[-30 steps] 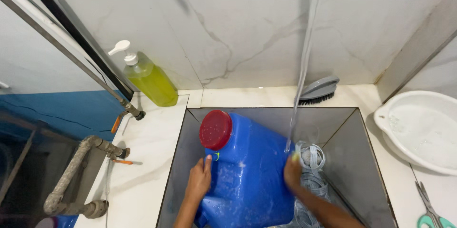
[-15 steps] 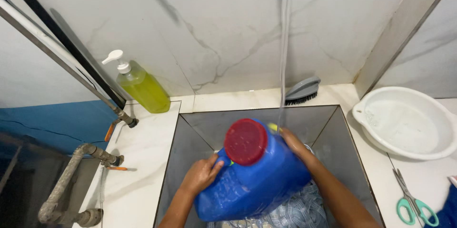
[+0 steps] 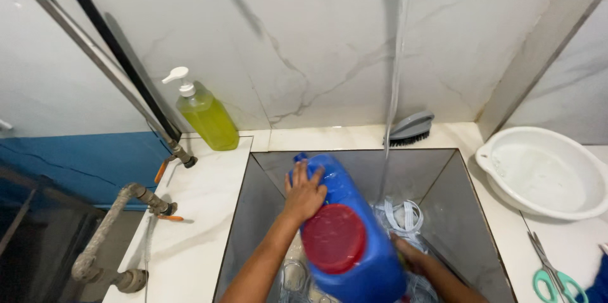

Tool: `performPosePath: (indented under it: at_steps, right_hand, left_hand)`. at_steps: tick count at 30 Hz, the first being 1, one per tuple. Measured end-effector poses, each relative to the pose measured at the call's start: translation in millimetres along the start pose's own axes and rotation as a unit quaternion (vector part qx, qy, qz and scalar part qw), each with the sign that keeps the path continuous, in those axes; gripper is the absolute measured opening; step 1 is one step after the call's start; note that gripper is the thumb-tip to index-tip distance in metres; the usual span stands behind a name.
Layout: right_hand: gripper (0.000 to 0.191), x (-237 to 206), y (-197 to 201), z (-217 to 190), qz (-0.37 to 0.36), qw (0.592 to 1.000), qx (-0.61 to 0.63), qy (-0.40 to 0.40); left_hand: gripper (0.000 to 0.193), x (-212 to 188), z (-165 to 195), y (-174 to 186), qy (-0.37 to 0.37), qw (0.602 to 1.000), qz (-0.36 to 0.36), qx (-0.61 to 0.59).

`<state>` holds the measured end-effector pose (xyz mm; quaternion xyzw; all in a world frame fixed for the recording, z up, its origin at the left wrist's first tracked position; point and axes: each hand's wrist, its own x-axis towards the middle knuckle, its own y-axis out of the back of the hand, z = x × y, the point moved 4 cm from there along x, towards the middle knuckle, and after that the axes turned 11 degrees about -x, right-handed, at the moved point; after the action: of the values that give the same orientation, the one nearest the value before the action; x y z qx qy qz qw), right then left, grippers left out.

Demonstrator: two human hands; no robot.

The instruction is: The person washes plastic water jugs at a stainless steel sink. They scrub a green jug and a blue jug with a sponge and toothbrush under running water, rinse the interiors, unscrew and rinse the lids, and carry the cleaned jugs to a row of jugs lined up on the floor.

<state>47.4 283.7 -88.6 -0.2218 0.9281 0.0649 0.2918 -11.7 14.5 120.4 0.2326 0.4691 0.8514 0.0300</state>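
Observation:
A large blue plastic jug with a red screw cap is tipped over the grey sink, its cap end toward me. My left hand lies flat on the jug's upper side. My right hand grips it from below on the right, partly hidden by the jug. A thin stream of water falls into the sink just right of the jug. White straps or cloth lie wet in the basin.
A pump bottle of yellow-green liquid stands at the back left on the marble counter. A grey scrub brush lies behind the sink. A white basin and green-handled scissors are on the right. Pipes run at left.
The jug has been turned so its red cap swings down toward me. My left hand moved up onto its top side; my right hand shifted underneath.

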Motion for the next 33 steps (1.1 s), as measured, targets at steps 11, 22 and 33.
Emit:
performPosePath:
  at_steps: [11,22,33]
  right_hand:
    - [0.034,-17.3,-83.9,-227.0,0.462,0.629,-0.424,0.46]
    - [0.033,3.6,-20.0,-194.7,0.464,0.74,-0.383,0.301]
    - [0.048,89.2,49.8,-96.6,0.161,0.951,-0.136,0.226]
  left_hand:
    - [0.05,-29.7,-0.6,-8.6,0.211,0.958,-0.091,-0.168]
    - [0.047,-59.9,25.2,34.3,0.201,0.955,-0.102,-0.192]
    - [0.055,-60.4,25.1,28.7,0.181,0.959,-0.152,-0.154]
